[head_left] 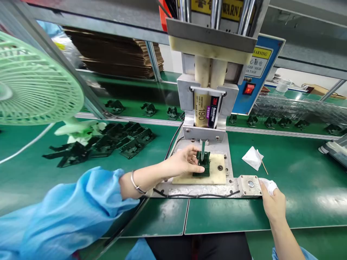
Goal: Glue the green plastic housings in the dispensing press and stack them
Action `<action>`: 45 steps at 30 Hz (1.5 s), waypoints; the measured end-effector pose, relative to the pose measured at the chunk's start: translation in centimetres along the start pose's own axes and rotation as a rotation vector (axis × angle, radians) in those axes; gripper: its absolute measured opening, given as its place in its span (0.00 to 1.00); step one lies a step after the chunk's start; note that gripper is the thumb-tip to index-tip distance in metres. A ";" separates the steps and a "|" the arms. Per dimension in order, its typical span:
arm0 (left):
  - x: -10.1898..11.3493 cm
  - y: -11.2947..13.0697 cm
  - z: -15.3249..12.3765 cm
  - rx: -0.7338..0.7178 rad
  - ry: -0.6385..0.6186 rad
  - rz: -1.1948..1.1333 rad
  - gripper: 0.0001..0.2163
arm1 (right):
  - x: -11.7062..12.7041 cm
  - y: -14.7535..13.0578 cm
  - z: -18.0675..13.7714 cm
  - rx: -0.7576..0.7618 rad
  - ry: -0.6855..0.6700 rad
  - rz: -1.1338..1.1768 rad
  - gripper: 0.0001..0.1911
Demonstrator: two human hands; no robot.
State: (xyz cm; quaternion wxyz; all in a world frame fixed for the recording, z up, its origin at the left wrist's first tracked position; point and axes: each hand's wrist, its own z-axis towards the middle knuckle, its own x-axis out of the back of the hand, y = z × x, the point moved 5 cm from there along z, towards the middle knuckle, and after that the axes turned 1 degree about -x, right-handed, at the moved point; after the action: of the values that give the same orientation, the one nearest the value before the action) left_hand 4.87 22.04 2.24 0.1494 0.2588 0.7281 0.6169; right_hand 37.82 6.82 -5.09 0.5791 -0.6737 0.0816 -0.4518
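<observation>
My left hand (185, 162) grips a small black plastic part (204, 168) between thumb and fingers. That part rests on the cream plate (218, 177) of a dispensing press, right under its thin green nozzle (203, 148). Above the nozzle, a Scotch-Weld adhesive cartridge (206, 110) is clamped in the metal holder. My right hand (274, 206) is closed on a crumpled white wipe (269, 185), beside the metal box with a round push button (249, 186). Its thumb lies near the box's right edge; I cannot tell whether it touches.
Several black parts (132, 142) lie piled on the green bench to the left, near a green fan (32, 83). More black parts (252, 121) line the strip behind. A white paper (252, 158) and a thin stick (261, 161) lie right of the press. A blue control box (248, 94) stands behind.
</observation>
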 end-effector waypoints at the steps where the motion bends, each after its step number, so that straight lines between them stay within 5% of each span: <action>1: 0.0 -0.1 0.1 -0.038 0.011 0.079 0.30 | 0.0 -0.1 0.0 0.006 -0.001 -0.007 0.26; 6: 0.6 0.3 -1.3 -0.109 0.046 0.352 0.37 | 0.5 -0.3 -0.2 -0.011 0.033 -0.001 0.25; 10: 4.8 1.3 -4.9 -0.134 0.321 0.580 0.42 | 0.3 -0.1 -0.4 -0.123 0.034 0.087 0.28; 12: 7.5 0.5 -7.2 -0.036 0.467 0.564 0.36 | -0.3 -0.5 -0.5 -0.134 -0.022 0.153 0.30; 15: 9.7 -2.5 -10.3 0.188 0.484 0.351 0.34 | -1.4 -1.2 -0.6 -0.151 -0.128 0.189 0.34; 19: 9.1 -5.5 -12.1 0.207 0.459 0.113 0.34 | -2.1 -0.7 -0.6 -0.224 -0.125 0.164 0.38; 25: 8.0 -7.4 -11.9 0.019 0.626 -0.157 0.32 | -1.9 0.4 -0.6 -0.212 -0.046 0.029 0.38; 45: 8.9 -8.7 -11.9 0.019 0.605 -0.013 0.31 | -2.2 1.2 0.0 -0.203 -0.006 0.112 0.36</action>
State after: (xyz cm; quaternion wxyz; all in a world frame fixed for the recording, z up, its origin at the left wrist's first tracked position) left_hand -10.50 16.41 -3.01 -0.0727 0.0599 0.7469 0.6582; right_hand 37.04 7.85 -7.30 0.5326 -0.7245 0.1626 -0.4062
